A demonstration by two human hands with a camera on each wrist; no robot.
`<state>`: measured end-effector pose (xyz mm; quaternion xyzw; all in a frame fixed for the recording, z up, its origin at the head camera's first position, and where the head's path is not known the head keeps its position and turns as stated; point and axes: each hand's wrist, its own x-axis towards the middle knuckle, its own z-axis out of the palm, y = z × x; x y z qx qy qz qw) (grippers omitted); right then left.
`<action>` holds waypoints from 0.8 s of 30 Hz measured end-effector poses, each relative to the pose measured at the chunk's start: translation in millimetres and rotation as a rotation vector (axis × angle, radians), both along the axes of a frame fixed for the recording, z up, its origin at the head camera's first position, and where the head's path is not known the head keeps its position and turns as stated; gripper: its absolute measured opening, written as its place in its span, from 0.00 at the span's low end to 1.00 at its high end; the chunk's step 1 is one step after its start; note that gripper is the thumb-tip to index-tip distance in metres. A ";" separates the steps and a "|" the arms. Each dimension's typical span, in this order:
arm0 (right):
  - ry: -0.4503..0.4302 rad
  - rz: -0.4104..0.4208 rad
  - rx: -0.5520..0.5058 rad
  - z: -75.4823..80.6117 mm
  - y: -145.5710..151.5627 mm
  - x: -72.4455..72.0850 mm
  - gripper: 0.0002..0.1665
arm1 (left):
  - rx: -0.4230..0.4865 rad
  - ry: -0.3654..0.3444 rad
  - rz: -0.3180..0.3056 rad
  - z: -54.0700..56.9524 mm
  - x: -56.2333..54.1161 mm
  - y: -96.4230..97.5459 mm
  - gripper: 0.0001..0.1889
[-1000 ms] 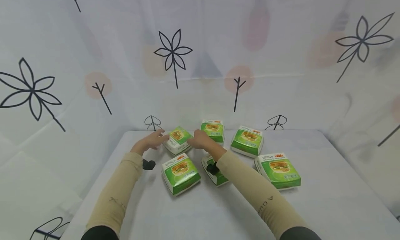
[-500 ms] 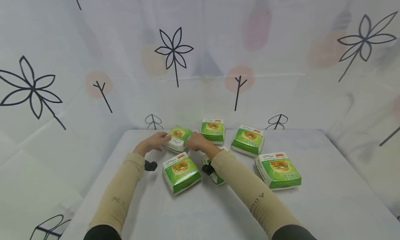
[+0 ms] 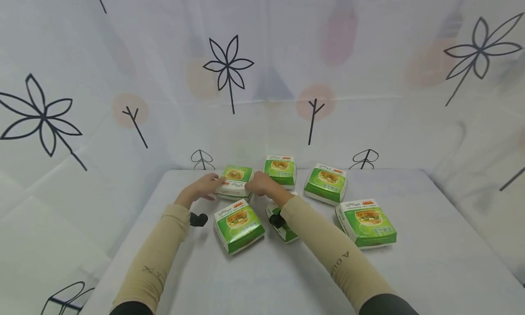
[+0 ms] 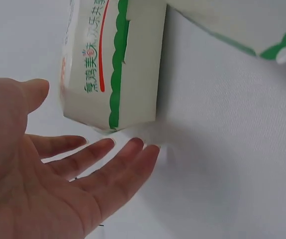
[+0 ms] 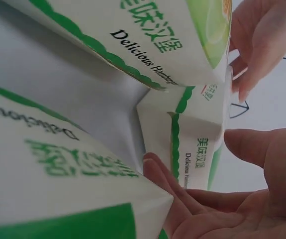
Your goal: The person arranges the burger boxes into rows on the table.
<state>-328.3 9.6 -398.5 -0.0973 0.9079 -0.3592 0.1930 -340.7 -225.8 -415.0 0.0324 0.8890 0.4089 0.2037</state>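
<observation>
A green and white hamburger box lies at the back left of the table, between both hands in the head view. My left hand is at its left side, fingers loosely extended. In the left wrist view, the fingertips of this hand are close to the end of the box; contact is unclear. At the right side of the same box is my right hand. The right wrist view has this hand with relaxed fingers along the side of the box, thumb apart from it.
Similar hamburger boxes stand around: one in front, one partly hidden under the right forearm, one at the back, and two on the right, farther and nearer. A patterned cloth hangs behind the white table.
The box between my hands has turned so its white label edge faces more squarely to the front. My hands have shifted slightly with it. The other boxes have stayed in place.
</observation>
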 end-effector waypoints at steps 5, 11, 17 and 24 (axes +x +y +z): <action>-0.006 0.033 0.002 -1.2 -0.8 4.4 0.21 | 0.055 -0.029 -0.016 -3.2 -0.5 -3.0 0.36; 0.012 0.083 0.046 -1.0 -3.9 1.8 0.27 | 0.108 -0.027 -0.058 -6.0 3.5 -1.7 0.33; 0.014 0.080 0.039 -2.7 -3.0 -0.3 0.23 | 0.082 -0.023 -0.046 -6.7 5.4 -0.3 0.33; 0.023 0.077 0.020 -1.4 -6.0 -5.3 0.22 | 0.041 0.014 -0.057 0.9 3.8 2.2 0.29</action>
